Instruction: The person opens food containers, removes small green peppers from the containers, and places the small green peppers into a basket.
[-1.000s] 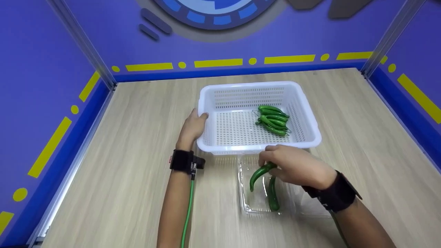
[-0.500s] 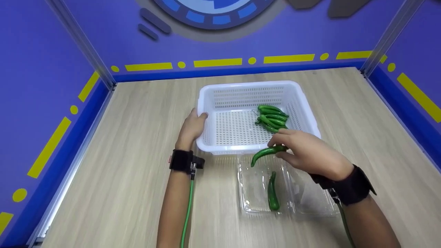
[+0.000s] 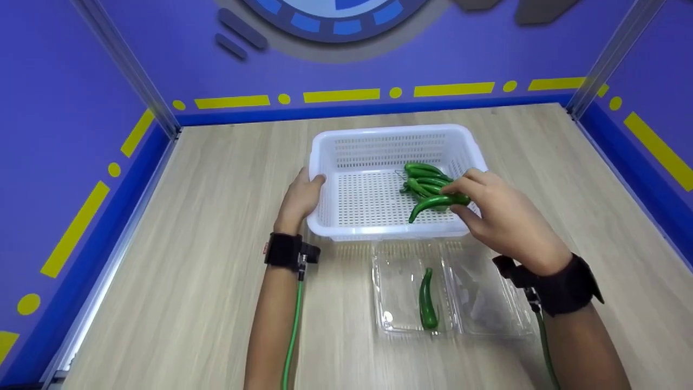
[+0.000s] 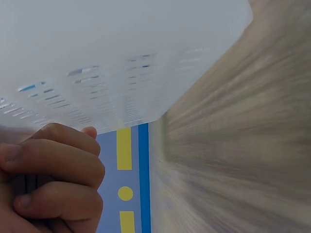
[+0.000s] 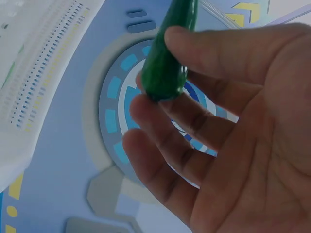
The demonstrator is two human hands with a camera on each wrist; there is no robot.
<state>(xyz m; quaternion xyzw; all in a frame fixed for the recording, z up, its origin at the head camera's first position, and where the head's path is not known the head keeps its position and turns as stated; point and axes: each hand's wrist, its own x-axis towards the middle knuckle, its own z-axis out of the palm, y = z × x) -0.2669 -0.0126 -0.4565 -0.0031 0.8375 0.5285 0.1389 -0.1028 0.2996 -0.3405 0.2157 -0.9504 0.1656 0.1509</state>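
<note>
My right hand (image 3: 506, 222) pinches a curved green chili pepper (image 3: 433, 203) by its thick end, over the right front of the white basket (image 3: 360, 232). The right wrist view shows the thumb and fingertips on that held pepper (image 5: 165, 73). A pile of several green peppers (image 3: 425, 176) lies in the basket's right side. My left hand (image 3: 300, 199) grips the basket's left rim, thumb over the edge; its curled fingers (image 4: 63, 155) show below the rim in the left wrist view. One more pepper (image 3: 427, 303) lies in a clear plastic box (image 3: 398, 327) in front of the basket.
The box's transparent lid (image 3: 487, 303) lies folded out to the right. Everything stands on a wood-grain table (image 3: 206, 244) with blue panels (image 3: 346, 76) at the back and sides. Green cables (image 3: 295, 330) run from both wrist cameras.
My right hand has lifted the pepper from above the clear box and carried it away and rightward, over the basket. The left hand has stayed on the rim.
</note>
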